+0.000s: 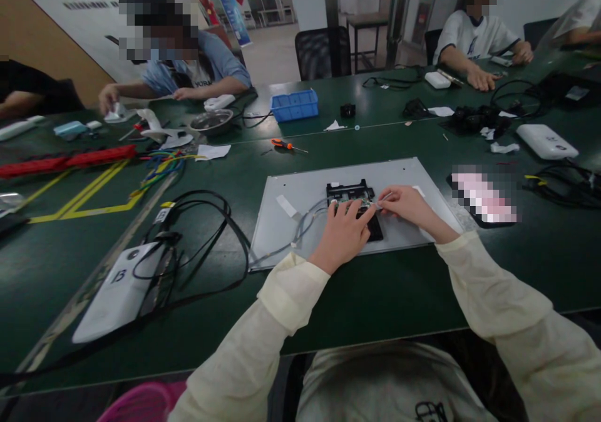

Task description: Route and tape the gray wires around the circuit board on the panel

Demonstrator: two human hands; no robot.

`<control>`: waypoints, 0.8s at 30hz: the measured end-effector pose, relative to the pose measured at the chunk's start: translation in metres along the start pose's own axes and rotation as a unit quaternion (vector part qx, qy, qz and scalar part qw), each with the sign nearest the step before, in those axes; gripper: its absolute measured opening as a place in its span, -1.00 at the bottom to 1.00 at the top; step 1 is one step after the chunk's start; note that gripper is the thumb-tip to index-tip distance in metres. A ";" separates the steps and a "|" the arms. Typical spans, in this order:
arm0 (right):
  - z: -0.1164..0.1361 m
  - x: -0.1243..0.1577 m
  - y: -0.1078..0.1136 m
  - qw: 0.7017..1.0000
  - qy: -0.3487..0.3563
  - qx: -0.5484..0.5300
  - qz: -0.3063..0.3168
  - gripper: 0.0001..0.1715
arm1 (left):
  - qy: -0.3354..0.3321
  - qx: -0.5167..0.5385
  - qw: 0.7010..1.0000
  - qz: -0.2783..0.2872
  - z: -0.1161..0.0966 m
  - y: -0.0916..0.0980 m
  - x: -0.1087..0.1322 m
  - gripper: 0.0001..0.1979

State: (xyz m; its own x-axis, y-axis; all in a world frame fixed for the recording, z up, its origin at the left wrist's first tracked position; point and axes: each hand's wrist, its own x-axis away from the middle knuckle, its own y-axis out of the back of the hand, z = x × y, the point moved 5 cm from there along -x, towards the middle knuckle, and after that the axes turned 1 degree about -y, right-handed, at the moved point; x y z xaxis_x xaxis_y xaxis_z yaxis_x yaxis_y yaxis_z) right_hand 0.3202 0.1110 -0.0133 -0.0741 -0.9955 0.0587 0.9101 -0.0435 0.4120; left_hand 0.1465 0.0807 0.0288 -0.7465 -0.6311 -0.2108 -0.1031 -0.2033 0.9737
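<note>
A grey flat panel lies on the green table in front of me, with a small black circuit module on its middle. My left hand rests on the module, fingers curled down onto the board. My right hand is beside it, fingers pinched on a thin grey wire or tool tip at the board's right edge; I cannot make out which. A grey cable runs from the module leftward across the panel.
A white device marked 13 with looped black cables lies at my left. An orange screwdriver, a blue bin and a metal bowl sit farther back. Other people work at the far side and right.
</note>
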 end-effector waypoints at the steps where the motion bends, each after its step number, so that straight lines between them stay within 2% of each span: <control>1: 0.000 0.000 0.000 1.000 0.005 0.009 0.000 -0.82 | 0.001 -0.005 1.000 0.002 0.000 0.000 0.000 -0.54; 8: 0.007 0.002 -0.002 0.993 0.069 0.095 -0.015 -0.88 | -0.006 -0.004 1.000 0.002 -0.001 -0.002 -0.001 -0.51; 11: 0.015 0.005 -0.003 0.975 0.136 0.170 -0.049 -0.91 | -0.007 0.001 1.000 0.009 -0.002 -0.002 -0.001 -0.53; 14: 0.019 0.008 -0.005 0.961 0.176 0.209 -0.051 -0.89 | -0.004 0.005 1.000 0.014 -0.002 -0.002 -0.001 -0.55; 24: 0.022 0.010 -0.008 0.953 0.182 0.242 -0.017 -0.89 | 0.003 -0.001 1.000 0.004 -0.001 -0.005 0.000 -0.53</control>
State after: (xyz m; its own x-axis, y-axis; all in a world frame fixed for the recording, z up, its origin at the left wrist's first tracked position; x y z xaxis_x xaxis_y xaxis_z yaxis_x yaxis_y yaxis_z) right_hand 0.3034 0.1031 0.0037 0.1262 -0.9612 -0.2453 0.6092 -0.1200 0.7839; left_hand 0.1471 0.0809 0.0242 -0.7430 -0.6379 -0.2026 -0.0953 -0.1989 0.9754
